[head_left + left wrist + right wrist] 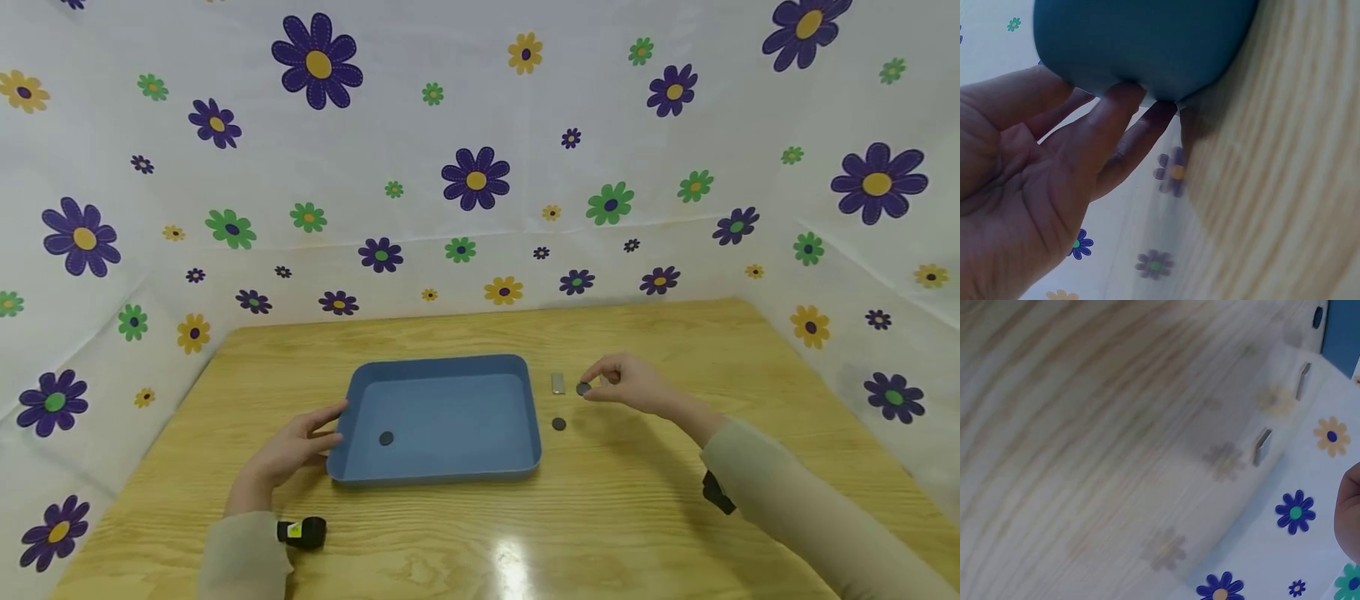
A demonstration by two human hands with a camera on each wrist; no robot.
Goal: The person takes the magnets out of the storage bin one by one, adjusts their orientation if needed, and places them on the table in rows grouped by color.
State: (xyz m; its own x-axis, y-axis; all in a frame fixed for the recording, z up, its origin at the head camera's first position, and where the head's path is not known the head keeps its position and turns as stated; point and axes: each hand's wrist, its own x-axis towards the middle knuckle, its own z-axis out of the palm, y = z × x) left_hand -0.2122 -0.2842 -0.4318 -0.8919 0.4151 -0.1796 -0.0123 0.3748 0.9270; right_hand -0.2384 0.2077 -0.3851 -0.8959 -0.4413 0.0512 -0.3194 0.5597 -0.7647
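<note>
My right hand (630, 385) pinches a dark coin-like disc (583, 388) between thumb and finger, just above the table. A second dark disc (558, 423) lies on the wood nearer me, and a small silver rectangular piece (557, 383) sits left of the hand. In the right wrist view two silver pieces show, one (1262, 447) closer to the camera and one (1303, 381) beyond; the hand (1349, 515) is mostly cut off there. My left hand (288, 450) touches the left end of a blue tray (435, 478) with extended fingers (1125, 100). Inside the tray rests another dark disc (386, 438).
The tray stands on a light wooden table (630, 533). White cloth (405, 142) with printed flowers encloses the back and sides. A black camera (303, 533) is strapped to the left wrist, another (717, 493) to the right.
</note>
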